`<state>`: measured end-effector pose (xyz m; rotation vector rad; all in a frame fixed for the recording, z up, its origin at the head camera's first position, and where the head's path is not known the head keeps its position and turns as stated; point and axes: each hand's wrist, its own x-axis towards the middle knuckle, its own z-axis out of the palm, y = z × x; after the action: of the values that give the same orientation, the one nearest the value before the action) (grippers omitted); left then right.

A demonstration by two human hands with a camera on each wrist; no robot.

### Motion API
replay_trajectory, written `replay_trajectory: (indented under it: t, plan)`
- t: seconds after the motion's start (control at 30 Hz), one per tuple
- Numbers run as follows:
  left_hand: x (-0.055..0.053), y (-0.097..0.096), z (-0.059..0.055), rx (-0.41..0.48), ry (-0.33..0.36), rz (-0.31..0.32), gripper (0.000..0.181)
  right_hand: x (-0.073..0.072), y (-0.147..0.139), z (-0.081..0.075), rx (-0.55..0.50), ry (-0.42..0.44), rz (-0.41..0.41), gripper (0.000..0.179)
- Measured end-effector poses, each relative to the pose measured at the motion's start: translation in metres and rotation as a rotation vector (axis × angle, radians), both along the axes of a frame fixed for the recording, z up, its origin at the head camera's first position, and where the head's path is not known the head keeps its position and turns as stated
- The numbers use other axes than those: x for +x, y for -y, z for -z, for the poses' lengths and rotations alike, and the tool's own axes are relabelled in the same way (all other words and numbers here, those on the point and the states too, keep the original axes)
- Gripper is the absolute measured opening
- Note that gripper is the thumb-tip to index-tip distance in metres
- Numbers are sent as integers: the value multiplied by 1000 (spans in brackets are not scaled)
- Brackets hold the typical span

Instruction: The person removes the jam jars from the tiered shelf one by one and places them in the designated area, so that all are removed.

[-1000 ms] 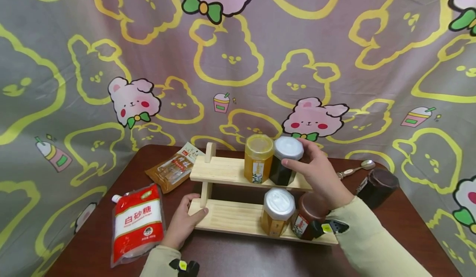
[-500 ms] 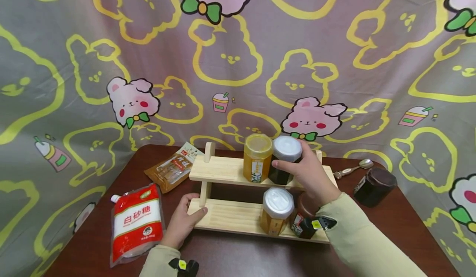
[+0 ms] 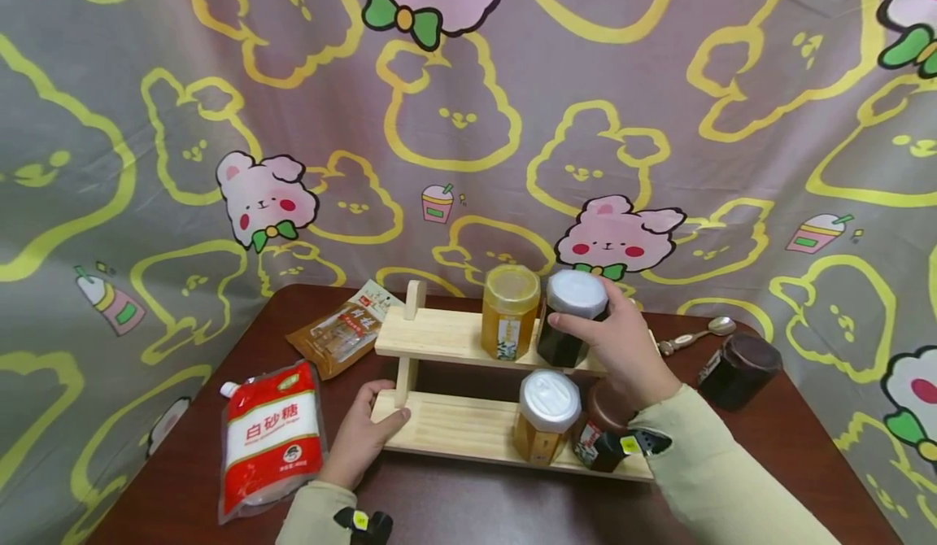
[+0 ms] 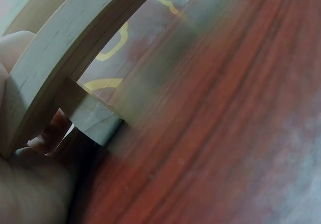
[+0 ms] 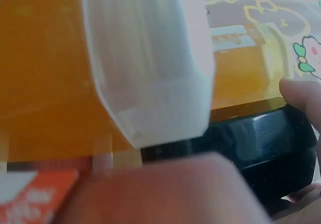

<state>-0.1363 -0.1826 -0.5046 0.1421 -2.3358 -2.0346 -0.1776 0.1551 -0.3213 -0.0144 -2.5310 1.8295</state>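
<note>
My right hand (image 3: pixel 621 342) grips a dark jar with a white lid (image 3: pixel 567 325) on the upper board of a two-tier wooden rack (image 3: pixel 439 333), thumb across its front. Just left of it an amber jar with a yellow lid (image 3: pixel 510 313) stands upright. Below, on the lower board, are a honey-coloured jar with a white lid (image 3: pixel 545 419) and a brown-lidded jar (image 3: pixel 602 423), partly covered by my right wrist. My left hand (image 3: pixel 362 431) holds the lower board's left end, thumb on top. The right wrist view shows the dark jar (image 5: pixel 251 148) at my fingers (image 5: pixel 303 96).
Left of the rack lie a red and white sugar pouch (image 3: pixel 272 439) and a brown packet (image 3: pixel 344 329). On the right are a metal spoon (image 3: pixel 699 335) and another dark jar (image 3: pixel 738 370). A patterned curtain (image 3: pixel 468 228) hangs right behind the table (image 3: pixel 512 512).
My right hand has come closer around the dark jar, then shifted it slightly right, leaving a small gap from the amber jar. My left hand stays on the rack.
</note>
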Motion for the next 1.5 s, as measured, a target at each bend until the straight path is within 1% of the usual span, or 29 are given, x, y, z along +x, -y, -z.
replay_trajectory:
  t: [0.2, 0.23, 0.4, 0.47, 0.6, 0.7, 0.9, 1.2, 1.33, 1.5]
  plan:
    - [0, 1, 0, -11, 8, -6, 54, 3, -9, -3, 0, -8, 8, 89]
    - [0, 1, -1, -14, 22, -9, 53, 5, -10, -4, 6, -12, 6, 88]
    - [-1, 1, 0, -3, 32, -15, 53, 11, -18, -9, 50, -36, 12, 87]
    - [-1, 1, 0, 7, 30, -15, 53, 13, -20, -10, 32, -40, 21, 86]
    - [0, 1, 0, 1, 28, -10, 54, 18, -23, -11, -50, -44, 37, 84]
    - [-1, 1, 0, 1, 25, -7, 54, 21, -26, -11, -71, -56, 45, 84]
    - [-1, 0, 1, 0, 18, -6, 52, 24, -33, -10, -53, -89, 61, 82]
    - [-1, 0, 0, -4, 21, -6, 53, 29, -44, -8, -8, -97, 92, 86]
    - [-1, 0, -2, 1, 30, -6, 53, 30, -49, -7, -39, -102, 105, 82]
    - [-1, -1, -2, 2, 35, -6, 54, 32, -53, -6, -145, -126, 117, 74]
